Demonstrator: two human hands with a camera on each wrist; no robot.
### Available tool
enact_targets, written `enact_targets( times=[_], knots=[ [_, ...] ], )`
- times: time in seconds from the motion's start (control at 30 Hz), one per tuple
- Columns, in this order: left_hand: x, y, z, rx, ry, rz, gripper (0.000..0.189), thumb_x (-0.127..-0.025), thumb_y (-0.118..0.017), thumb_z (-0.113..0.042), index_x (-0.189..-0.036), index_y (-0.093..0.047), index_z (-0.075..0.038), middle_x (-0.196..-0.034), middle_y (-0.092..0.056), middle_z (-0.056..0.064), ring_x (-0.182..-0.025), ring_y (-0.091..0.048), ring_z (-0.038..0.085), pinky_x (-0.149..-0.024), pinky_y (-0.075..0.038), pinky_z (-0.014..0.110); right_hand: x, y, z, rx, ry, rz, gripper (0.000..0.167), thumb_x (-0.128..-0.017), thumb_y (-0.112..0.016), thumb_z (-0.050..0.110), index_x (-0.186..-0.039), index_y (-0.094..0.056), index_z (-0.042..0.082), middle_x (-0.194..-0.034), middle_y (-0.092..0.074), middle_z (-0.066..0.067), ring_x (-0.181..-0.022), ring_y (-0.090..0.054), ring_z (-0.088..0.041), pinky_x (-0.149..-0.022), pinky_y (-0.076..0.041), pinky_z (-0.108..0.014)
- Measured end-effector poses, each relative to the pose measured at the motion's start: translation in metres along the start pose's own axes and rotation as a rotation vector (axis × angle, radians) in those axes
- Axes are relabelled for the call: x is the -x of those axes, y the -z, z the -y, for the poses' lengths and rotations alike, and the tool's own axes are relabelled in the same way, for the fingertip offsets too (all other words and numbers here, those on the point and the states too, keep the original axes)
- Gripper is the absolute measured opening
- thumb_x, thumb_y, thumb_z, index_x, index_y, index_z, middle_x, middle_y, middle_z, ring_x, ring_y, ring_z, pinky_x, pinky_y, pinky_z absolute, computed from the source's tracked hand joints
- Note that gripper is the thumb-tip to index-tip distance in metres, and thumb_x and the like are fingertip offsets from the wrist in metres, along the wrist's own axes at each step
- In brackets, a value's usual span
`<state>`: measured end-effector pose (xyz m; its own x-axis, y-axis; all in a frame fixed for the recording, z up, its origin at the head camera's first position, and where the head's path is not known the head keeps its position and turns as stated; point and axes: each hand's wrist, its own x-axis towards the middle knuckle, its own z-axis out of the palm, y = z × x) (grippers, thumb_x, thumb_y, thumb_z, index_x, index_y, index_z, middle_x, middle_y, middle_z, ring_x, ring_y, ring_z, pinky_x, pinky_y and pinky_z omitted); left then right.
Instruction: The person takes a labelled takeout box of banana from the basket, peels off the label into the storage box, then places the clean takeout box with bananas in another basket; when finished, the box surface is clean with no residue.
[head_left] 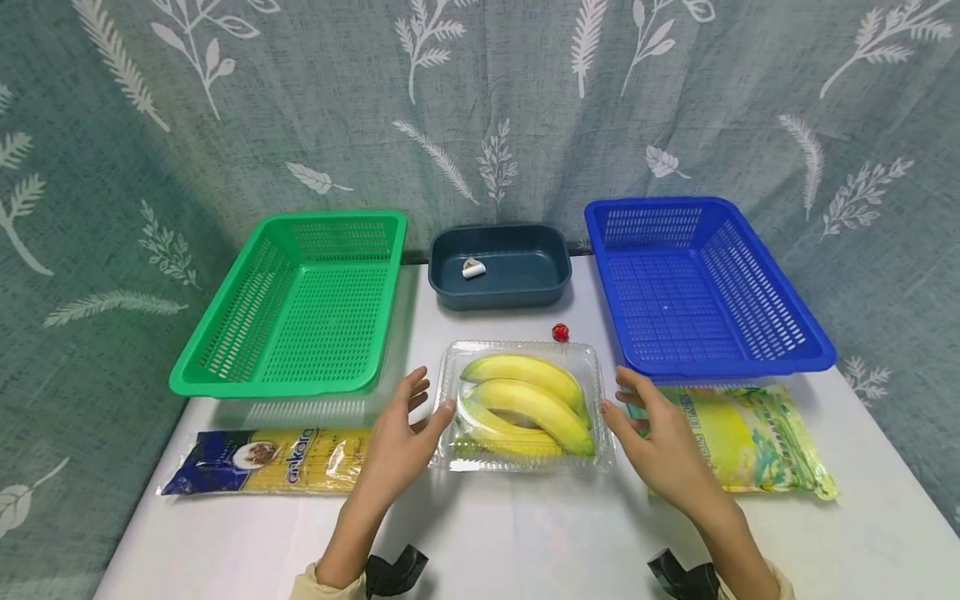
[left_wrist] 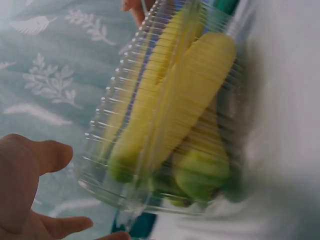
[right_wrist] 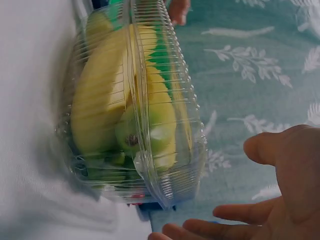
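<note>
A clear plastic clamshell box [head_left: 522, 467] with several yellow bananas [head_left: 525, 392] inside sits on the white table, its lid closed. My left hand [head_left: 401, 442] is beside the box's left end, fingers spread and thumb pointing toward it. On the opposite end, my right hand [head_left: 652, 433] faces the box with fingers apart, close to its right edge. In both wrist views the thumb and fingers stand apart with nothing held between them; the green-tipped bananas show through the ribbed box wall.
Behind stand a green basket [head_left: 292, 390], a dark teal tray [head_left: 498, 297] with a small white item inside, and a blue basket [head_left: 735, 367]. A spaghetti pack [head_left: 270, 461] lies left, a yellow-green packet [head_left: 757, 442] right. A small red object [head_left: 560, 332] is behind the box.
</note>
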<state>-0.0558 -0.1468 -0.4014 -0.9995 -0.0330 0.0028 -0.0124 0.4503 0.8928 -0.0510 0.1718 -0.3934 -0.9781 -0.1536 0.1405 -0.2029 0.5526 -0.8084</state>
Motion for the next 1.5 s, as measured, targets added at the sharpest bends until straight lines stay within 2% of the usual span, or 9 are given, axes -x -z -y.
enact_targets(
  times=[0.23,0.47,0.7,0.8,1.0,1.17,1.23,1.4,1.5],
  knots=[
    [-0.003,-0.006,0.009,0.020,0.042,0.013,0.068,-0.097,-0.067,-0.029,-0.152,-0.035,-0.004,-0.143,-0.050,0.024,-0.130,-0.051,0.040,-0.103,-0.044,0.052,0.000,-0.010,-0.003,-0.050,-0.111,0.023,0.066,-0.102,-0.058,0.037,-0.153,-0.032,0.002,-0.145,-0.047,-0.023,-0.123,-0.056,-0.038,-0.091,-0.051,-0.054],
    [-0.004,-0.014,0.014,0.050,0.082,0.044,0.069,-0.098,-0.065,-0.034,-0.153,-0.035,-0.004,-0.140,-0.051,0.028,-0.126,-0.050,0.047,-0.100,-0.043,0.061,0.006,-0.020,-0.009,-0.061,-0.188,0.010,0.072,-0.102,-0.057,0.041,-0.153,-0.029,0.000,-0.144,-0.048,-0.026,-0.121,-0.057,-0.040,-0.093,-0.050,-0.057],
    [-0.001,-0.022,0.020,0.100,0.116,0.047,0.070,-0.098,-0.065,-0.035,-0.152,-0.034,-0.002,-0.138,-0.051,0.031,-0.121,-0.055,0.046,-0.089,-0.053,0.053,0.012,-0.031,-0.010,-0.118,-0.214,0.032,0.071,-0.101,-0.059,0.042,-0.155,-0.030,0.005,-0.141,-0.048,-0.032,-0.124,-0.052,-0.049,-0.095,-0.048,-0.059],
    [0.000,-0.025,0.021,0.121,0.120,0.056,0.068,-0.098,-0.065,-0.035,-0.150,-0.036,-0.001,-0.135,-0.054,0.030,-0.117,-0.058,0.043,-0.086,-0.055,0.049,0.016,-0.034,-0.012,-0.146,-0.225,0.007,0.071,-0.101,-0.059,0.041,-0.155,-0.030,0.006,-0.141,-0.047,-0.034,-0.125,-0.051,-0.051,-0.095,-0.048,-0.059],
    [-0.005,-0.024,0.015,0.254,0.160,0.067,0.063,-0.097,-0.067,-0.028,-0.146,-0.038,-0.002,-0.130,-0.056,0.026,-0.103,-0.063,0.030,-0.079,-0.056,0.040,0.013,-0.034,-0.013,-0.234,-0.245,-0.051,0.064,-0.100,-0.062,0.035,-0.152,-0.038,0.006,-0.138,-0.052,-0.030,-0.125,-0.051,-0.048,-0.093,-0.050,-0.057],
    [-0.005,-0.022,0.011,0.327,0.183,0.051,0.063,-0.095,-0.070,-0.026,-0.145,-0.039,-0.003,-0.132,-0.053,0.024,-0.103,-0.061,0.030,-0.079,-0.056,0.039,0.011,-0.031,-0.008,-0.309,-0.240,-0.092,0.061,-0.100,-0.064,0.028,-0.151,-0.039,0.007,-0.138,-0.054,-0.027,-0.128,-0.049,-0.045,-0.097,-0.047,-0.056],
    [-0.004,-0.021,0.009,0.339,0.182,0.044,0.063,-0.094,-0.071,-0.026,-0.144,-0.040,-0.004,-0.134,-0.052,0.023,-0.105,-0.060,0.031,-0.080,-0.056,0.040,0.010,-0.030,-0.005,-0.328,-0.239,-0.106,0.060,-0.100,-0.064,0.026,-0.151,-0.040,0.007,-0.137,-0.056,-0.024,-0.127,-0.050,-0.042,-0.095,-0.049,-0.052],
    [-0.001,-0.018,0.003,0.371,0.177,0.049,0.059,-0.093,-0.071,-0.024,-0.141,-0.044,-0.003,-0.132,-0.053,0.020,-0.107,-0.058,0.031,-0.080,-0.054,0.037,0.011,-0.027,0.001,-0.362,-0.246,-0.154,0.054,-0.099,-0.066,0.022,-0.145,-0.046,0.005,-0.129,-0.063,-0.020,-0.117,-0.058,-0.029,-0.084,-0.053,-0.027],
    [0.001,-0.015,0.000,0.387,0.170,0.060,0.056,-0.093,-0.071,-0.023,-0.139,-0.047,-0.002,-0.130,-0.054,0.020,-0.107,-0.058,0.030,-0.080,-0.053,0.035,0.009,-0.024,0.005,-0.387,-0.243,-0.177,0.049,-0.097,-0.068,0.018,-0.140,-0.051,0.002,-0.126,-0.063,-0.020,-0.111,-0.060,-0.016,-0.081,-0.053,-0.020]
  ],
)
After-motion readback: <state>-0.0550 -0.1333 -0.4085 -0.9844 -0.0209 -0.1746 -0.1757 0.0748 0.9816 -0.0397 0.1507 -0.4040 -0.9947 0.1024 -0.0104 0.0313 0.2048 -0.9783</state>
